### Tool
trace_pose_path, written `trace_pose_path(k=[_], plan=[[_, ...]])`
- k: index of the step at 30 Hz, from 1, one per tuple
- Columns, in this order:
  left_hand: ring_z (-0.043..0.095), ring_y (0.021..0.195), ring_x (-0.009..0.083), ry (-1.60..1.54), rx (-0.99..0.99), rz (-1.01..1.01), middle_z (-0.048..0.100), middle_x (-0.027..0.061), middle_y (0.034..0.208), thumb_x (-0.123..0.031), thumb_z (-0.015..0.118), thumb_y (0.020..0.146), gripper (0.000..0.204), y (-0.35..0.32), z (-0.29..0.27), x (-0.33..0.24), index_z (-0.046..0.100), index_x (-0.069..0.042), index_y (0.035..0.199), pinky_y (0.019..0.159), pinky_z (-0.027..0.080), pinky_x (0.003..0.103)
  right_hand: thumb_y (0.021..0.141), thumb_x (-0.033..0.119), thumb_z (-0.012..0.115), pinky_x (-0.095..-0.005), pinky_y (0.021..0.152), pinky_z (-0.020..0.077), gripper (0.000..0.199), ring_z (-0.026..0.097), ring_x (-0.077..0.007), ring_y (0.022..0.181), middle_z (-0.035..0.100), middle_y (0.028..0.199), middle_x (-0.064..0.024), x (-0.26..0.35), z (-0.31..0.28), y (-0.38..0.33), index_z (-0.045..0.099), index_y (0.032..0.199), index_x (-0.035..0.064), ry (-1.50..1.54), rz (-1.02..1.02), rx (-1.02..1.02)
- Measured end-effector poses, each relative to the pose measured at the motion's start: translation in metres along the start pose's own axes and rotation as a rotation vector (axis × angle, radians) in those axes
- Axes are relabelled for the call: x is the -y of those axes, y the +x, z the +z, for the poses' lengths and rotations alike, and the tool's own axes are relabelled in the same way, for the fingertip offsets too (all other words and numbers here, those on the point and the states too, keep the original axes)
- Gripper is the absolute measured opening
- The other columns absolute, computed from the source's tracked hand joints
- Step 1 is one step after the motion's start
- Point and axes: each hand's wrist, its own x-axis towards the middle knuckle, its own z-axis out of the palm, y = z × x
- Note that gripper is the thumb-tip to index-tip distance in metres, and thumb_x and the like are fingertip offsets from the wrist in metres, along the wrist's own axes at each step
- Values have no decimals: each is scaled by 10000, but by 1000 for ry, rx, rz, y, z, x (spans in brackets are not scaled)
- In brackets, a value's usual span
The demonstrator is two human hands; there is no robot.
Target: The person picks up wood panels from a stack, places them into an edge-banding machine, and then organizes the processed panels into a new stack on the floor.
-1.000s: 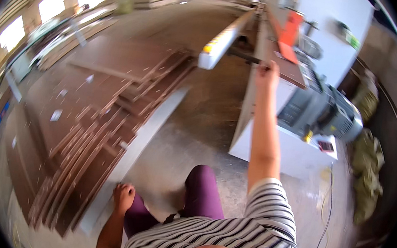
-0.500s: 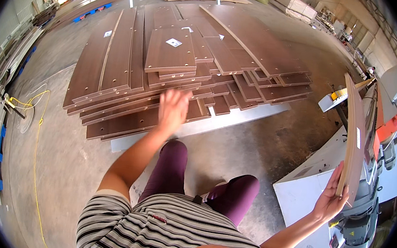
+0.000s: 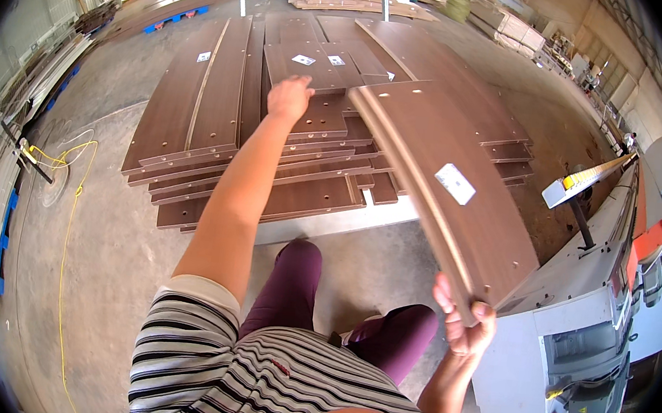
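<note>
My right hand (image 3: 463, 319), 4 o'clock, grips a panel (image 3: 458, 215) by its near end. Left hand (image 3: 290, 97), 11 o'clock, over the stack (image 3: 328, 115); can't tell if fingers grip.

Right hand (image 3: 466, 321): thumb and fingers grip the near end of a brown panel (image 3: 468, 228), which bears a white label (image 3: 454, 184).
Board stack (image 3: 326, 112): brown boards in uneven layers, ahead of the person I am watching.
Left hand (image 3: 290, 97): arm outstretched over the stack; I cannot tell whether the fingers touch it.
Right side: I see a white and grey machine (image 3: 514, 359).
Left side: a yellow cable (image 3: 66, 245) on concrete floor (image 3: 115, 297).
</note>
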Motion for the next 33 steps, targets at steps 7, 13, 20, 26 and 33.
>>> trace_pose_path(k=[7,13,20,26,33], plan=[[558,920,128,-908,-371,-246,580,48,1026,-140,576,957,236,-110,-38,-10,525,-20,1154,777,473,259,792,111,629,-553,1020,440,713,538,-488,1154,483,1294,-334,-55,32,37,285,1371,-122,-26,225,106],[572,897,128,-1957,539,-855,597,30,954,-439,533,965,420,-214,-119,-97,506,-72,1169,759,471,296,867,246,646,-429,933,481,562,612,-358,1053,580,1200,-241,-115,69,85,444,1285,-71,-97,306,164],[610,857,176,-1862,344,-772,600,75,953,-296,525,978,268,-192,-118,-111,551,-35,1033,814,518,338,954,530,489,-259,509,456,527,600,-182,565,630,650,-97,-145,59,120,607,856,26,-398,643,371],[603,951,223,-1786,28,-915,574,77,1039,-216,532,939,215,-165,-95,-86,550,-18,1021,783,566,447,984,363,509,-268,608,492,350,621,-174,646,657,747,-109,-139,-2,98,606,910,35,-377,667,353],[657,811,383,-313,227,-595,605,198,988,-461,445,975,497,-110,-76,-20,523,13,1101,732,537,442,971,156,471,-304,742,508,180,624,-176,757,656,861,-107,-145,-107,39,572,1011,13,-379,557,-11]])
